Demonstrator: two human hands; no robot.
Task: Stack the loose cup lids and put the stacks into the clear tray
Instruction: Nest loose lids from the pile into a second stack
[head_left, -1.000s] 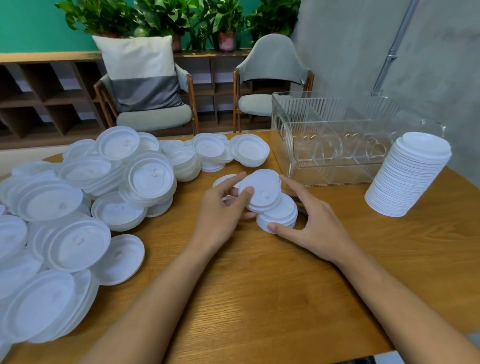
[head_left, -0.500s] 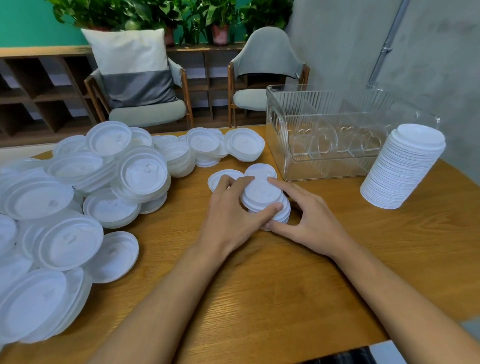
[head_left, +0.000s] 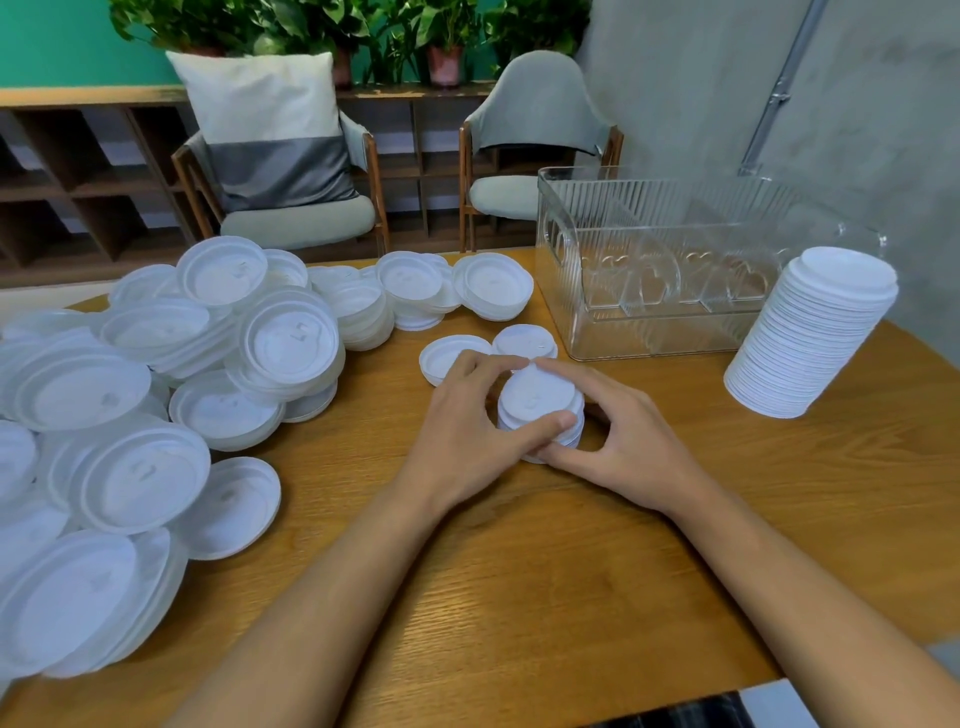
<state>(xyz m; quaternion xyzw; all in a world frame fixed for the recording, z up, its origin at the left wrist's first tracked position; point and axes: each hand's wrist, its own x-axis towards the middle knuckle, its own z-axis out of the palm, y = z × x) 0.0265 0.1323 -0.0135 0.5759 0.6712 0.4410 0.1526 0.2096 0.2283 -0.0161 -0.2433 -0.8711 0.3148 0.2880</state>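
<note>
Squaring a short lid stack just beside the tray.
Your left hand and right hand curl round it; next you probably add more loose lids.

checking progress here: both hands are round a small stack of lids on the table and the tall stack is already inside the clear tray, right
Not quite. The head view shows the tall stack standing on the table outside the clear tray, to its right. The rest holds: the left hand and right hand are round the small stack on the table.
</note>
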